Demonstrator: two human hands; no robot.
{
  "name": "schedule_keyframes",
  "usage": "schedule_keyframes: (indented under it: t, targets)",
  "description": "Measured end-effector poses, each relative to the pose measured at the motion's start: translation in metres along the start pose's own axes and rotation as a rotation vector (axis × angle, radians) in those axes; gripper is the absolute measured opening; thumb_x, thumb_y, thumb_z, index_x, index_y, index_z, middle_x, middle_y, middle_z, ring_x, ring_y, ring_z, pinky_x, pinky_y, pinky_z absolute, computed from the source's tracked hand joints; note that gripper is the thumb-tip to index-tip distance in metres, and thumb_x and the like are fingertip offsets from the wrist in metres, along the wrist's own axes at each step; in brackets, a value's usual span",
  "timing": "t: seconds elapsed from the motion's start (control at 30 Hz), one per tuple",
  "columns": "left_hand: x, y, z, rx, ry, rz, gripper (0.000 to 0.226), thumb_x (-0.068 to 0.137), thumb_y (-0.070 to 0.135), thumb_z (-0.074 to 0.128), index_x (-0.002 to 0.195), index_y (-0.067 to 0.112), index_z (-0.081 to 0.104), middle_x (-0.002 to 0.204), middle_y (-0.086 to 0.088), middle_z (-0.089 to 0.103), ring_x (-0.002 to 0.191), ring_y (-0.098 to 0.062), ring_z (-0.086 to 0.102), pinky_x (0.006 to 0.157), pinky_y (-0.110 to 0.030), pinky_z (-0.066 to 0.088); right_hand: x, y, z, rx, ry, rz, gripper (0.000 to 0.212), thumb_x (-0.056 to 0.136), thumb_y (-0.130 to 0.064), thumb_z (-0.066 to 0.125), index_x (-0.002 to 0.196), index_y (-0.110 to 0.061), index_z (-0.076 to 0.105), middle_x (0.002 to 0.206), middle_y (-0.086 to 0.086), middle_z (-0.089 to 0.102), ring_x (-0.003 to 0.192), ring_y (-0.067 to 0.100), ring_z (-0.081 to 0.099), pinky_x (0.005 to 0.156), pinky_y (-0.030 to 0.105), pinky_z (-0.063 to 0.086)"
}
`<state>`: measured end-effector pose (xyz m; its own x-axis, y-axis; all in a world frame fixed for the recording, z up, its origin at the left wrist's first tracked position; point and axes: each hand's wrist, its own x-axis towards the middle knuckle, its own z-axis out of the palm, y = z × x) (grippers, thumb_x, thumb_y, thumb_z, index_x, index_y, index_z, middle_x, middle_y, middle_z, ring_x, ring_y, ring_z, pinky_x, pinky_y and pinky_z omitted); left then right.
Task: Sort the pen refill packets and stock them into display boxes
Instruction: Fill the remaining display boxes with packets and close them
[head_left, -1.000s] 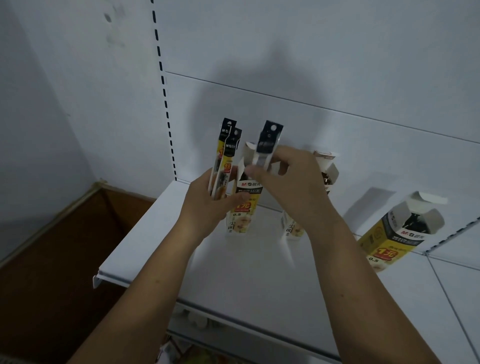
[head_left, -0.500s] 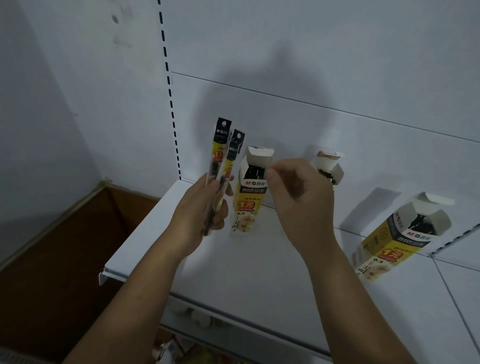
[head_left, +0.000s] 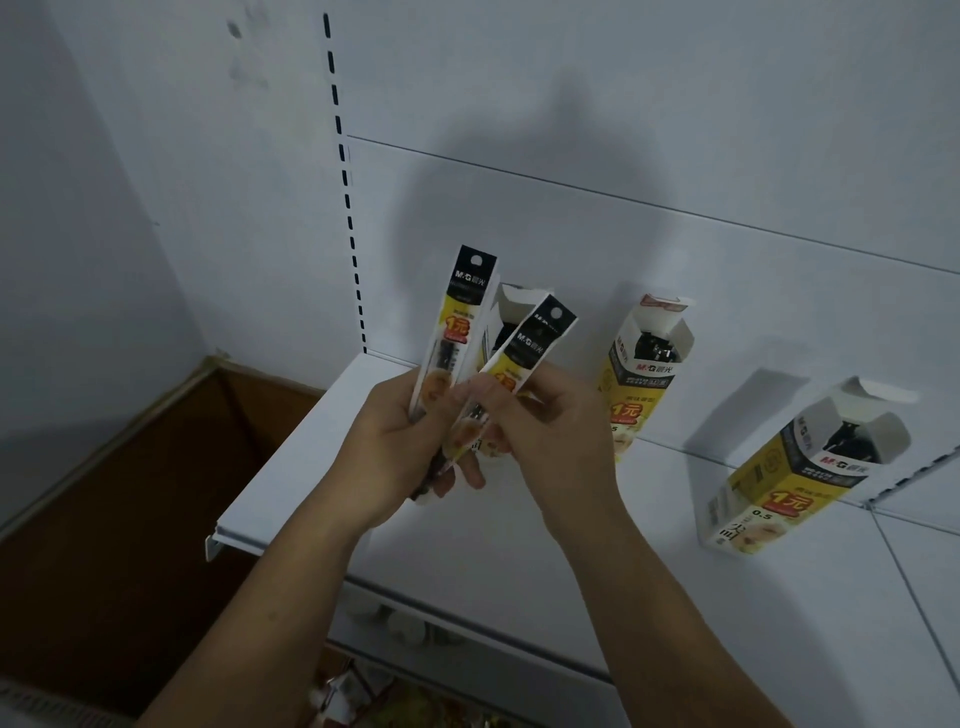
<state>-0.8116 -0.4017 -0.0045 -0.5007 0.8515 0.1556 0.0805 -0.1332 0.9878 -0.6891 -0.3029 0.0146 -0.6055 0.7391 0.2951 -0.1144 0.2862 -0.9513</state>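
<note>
Left hand (head_left: 389, 447) grips upright refill packet (head_left: 464, 317); right hand (head_left: 561, 447) pinches second packet (head_left: 532, 351), long axis toward 1 o'clock. Open display box (head_left: 519, 306) at 12 o'clock, right hand seemingly nearer.

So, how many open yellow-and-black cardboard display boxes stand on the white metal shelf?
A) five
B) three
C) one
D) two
B: the left box peeks out behind the held refill packets, and the middle box and the right box stand in plain view on the shelf.
</note>
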Motion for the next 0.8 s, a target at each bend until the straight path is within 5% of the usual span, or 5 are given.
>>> schedule_keyframes:
  t: [0.2,0.3,0.4,0.63,0.8]
  targets:
    - [-0.002,-0.001,-0.003,-0.022,0.009,-0.018,0.036,0.104,0.041,0.046,0.104,0.019,0.075,0.099,-0.010,0.080,0.084,-0.033,0.079,0.062,-0.046,0.065,0.001,-0.005,-0.010,0.114,0.118,0.046,0.012,0.099,-0.014,0.068,0.095,-0.008,0.078,0.083,0.005,0.078,0.063,0.010,0.070,0.052,0.024,0.055]
    - [0.003,-0.005,-0.006,0.094,0.125,0.001,0.033,0.107,0.038,0.047,0.099,0.015,0.070,0.082,-0.002,0.076,0.067,-0.018,0.074,0.054,-0.032,0.058,0.007,-0.010,-0.023,0.125,0.147,0.010,0.016,0.102,-0.014,0.064,0.091,-0.012,0.076,0.092,0.006,0.080,0.086,0.025,0.078,0.071,0.047,0.065]
    - [0.013,-0.012,-0.005,0.059,0.267,-0.012,0.024,0.107,0.035,0.054,0.092,0.019,0.064,0.064,0.007,0.059,0.052,-0.008,0.052,0.051,-0.029,0.044,0.014,-0.019,-0.039,0.075,0.203,-0.044,0.019,0.104,-0.014,0.062,0.092,-0.005,0.074,0.090,0.006,0.080,0.085,0.026,0.079,0.070,0.044,0.066]
    - [0.042,-0.010,0.011,0.214,0.224,0.064,0.037,0.086,0.035,0.084,0.114,0.041,0.060,0.111,0.019,0.072,0.084,0.000,0.071,0.058,-0.015,0.054,0.036,-0.048,-0.064,-0.108,0.341,-0.264,0.024,0.105,-0.014,0.060,0.089,-0.001,0.073,0.076,0.000,0.076,0.073,0.013,0.077,0.058,0.024,0.060]
    - [0.051,-0.007,0.020,0.097,0.183,0.064,0.041,0.084,0.017,0.087,0.118,0.030,0.067,0.104,0.013,0.079,0.090,-0.003,0.076,0.065,-0.016,0.057,0.053,-0.056,-0.062,-0.179,0.332,-0.322,0.024,0.106,-0.018,0.060,0.094,-0.001,0.071,0.086,0.007,0.076,0.080,0.016,0.078,0.061,0.033,0.064]
